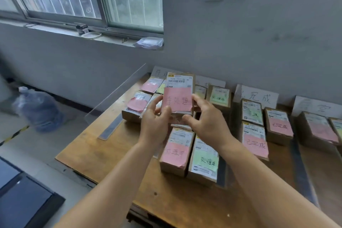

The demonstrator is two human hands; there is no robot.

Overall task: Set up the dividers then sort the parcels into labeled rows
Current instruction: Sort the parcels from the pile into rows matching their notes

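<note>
Where hands (pixel 182 122) meet, parcel (pixel 178 95) between.

The held parcel (pixel 178 94) hides the row label (pixel 211 82) behind it, and the rightmost parcel (pixel 337 129) is cut off.

parcels (pixel 177 94): brown cardboard, paper labels | table (pixel 103 153): matt wood | divider (pixel 118 90): clear plastic

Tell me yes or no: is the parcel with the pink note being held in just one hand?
No. Both the left hand and the right hand grip the raised parcel by its lower edge.
</note>
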